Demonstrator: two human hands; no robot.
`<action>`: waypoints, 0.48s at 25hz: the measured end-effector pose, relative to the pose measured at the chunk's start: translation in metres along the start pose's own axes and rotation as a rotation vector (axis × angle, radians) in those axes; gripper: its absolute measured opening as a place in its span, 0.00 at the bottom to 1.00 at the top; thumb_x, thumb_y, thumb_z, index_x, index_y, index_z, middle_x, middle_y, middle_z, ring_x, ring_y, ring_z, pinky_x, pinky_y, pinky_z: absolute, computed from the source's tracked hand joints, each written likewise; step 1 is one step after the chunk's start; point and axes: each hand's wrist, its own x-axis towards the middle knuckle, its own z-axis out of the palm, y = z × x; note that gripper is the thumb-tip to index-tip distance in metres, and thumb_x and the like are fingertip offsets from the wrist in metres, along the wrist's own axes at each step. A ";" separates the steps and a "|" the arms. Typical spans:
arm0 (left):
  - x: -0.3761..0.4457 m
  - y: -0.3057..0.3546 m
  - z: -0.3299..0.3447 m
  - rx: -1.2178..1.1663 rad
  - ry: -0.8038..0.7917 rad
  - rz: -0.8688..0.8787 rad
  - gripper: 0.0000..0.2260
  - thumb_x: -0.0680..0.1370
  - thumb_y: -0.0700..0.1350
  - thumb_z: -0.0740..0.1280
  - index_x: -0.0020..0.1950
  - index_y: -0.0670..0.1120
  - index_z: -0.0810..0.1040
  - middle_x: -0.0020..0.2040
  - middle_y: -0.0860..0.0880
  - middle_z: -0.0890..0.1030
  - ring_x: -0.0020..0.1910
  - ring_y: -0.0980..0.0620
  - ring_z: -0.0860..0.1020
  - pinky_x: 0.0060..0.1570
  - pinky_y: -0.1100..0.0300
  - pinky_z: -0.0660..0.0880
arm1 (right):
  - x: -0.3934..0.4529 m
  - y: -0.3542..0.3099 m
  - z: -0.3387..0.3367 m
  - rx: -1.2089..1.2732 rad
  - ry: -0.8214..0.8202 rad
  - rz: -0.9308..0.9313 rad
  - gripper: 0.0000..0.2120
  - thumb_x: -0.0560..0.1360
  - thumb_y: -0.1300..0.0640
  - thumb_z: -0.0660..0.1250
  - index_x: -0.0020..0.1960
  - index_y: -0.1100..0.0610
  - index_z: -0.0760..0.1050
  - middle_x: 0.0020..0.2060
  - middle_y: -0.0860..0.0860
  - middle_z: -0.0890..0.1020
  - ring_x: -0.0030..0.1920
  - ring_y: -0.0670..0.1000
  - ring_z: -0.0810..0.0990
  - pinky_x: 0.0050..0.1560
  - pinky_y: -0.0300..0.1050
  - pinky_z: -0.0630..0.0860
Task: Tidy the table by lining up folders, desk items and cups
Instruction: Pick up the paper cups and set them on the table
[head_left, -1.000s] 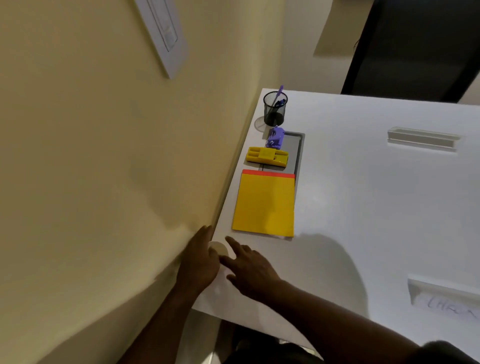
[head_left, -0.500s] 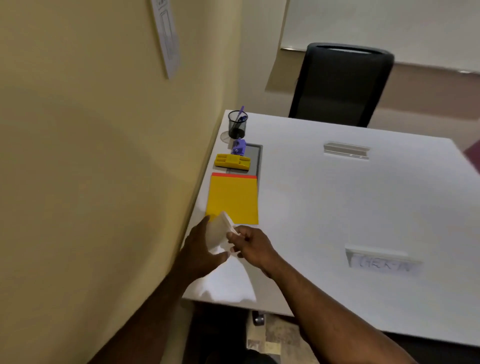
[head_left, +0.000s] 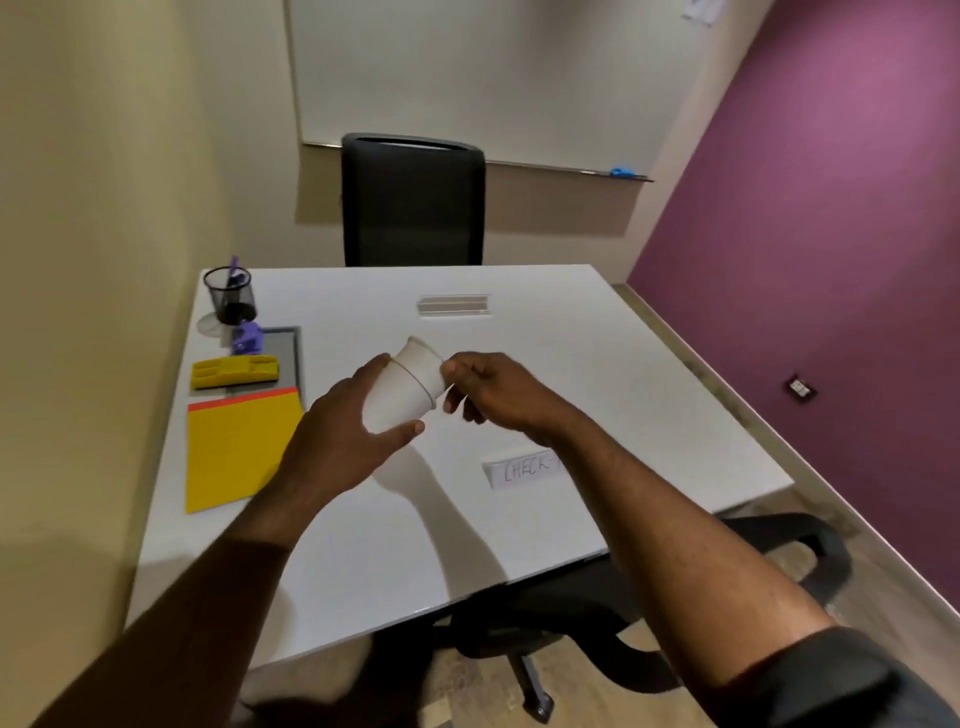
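Note:
Nested white paper cups (head_left: 410, 387) are held tilted in the air above the white table (head_left: 545, 353), rims pointing up and to the right. My left hand (head_left: 340, 441) wraps the lower cup's body. My right hand (head_left: 488, 387) pinches the rim of the upper cup. Along the table's left edge, from near to far, lie a yellow folder (head_left: 234, 449) with an orange strip, a yellow desk tray (head_left: 234, 371), a purple stapler-like item (head_left: 248, 338) and a black mesh pen holder (head_left: 230, 295).
A handwritten name card (head_left: 522, 473) stands near my right forearm and another card holder (head_left: 453, 305) sits mid-table. A black chair (head_left: 413, 200) stands at the far side and another chair (head_left: 623, 597) at the near right. A cream wall borders the left.
Both hands lifted the cups from the table's near left corner and carried them up and rightward over the table's middle. My view swung up and right, showing more of the room.

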 end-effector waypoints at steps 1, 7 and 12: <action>0.005 0.010 0.007 -0.002 -0.008 0.013 0.39 0.67 0.64 0.73 0.74 0.59 0.60 0.66 0.50 0.75 0.54 0.51 0.74 0.47 0.57 0.72 | -0.004 0.008 -0.019 0.005 0.067 0.007 0.15 0.81 0.47 0.56 0.49 0.53 0.78 0.40 0.50 0.84 0.35 0.46 0.79 0.39 0.43 0.77; 0.016 0.060 0.077 -0.218 -0.061 -0.110 0.38 0.65 0.68 0.71 0.71 0.61 0.63 0.61 0.55 0.76 0.53 0.54 0.76 0.43 0.65 0.71 | -0.025 0.125 -0.136 -0.199 0.415 0.078 0.12 0.79 0.49 0.61 0.50 0.53 0.80 0.44 0.48 0.84 0.44 0.50 0.82 0.44 0.42 0.73; 0.007 0.089 0.148 -0.319 0.021 -0.277 0.32 0.67 0.64 0.73 0.67 0.60 0.68 0.52 0.60 0.77 0.51 0.58 0.77 0.37 0.65 0.74 | -0.012 0.282 -0.189 -0.704 0.287 0.192 0.14 0.79 0.53 0.60 0.57 0.60 0.79 0.53 0.61 0.83 0.53 0.63 0.81 0.50 0.48 0.73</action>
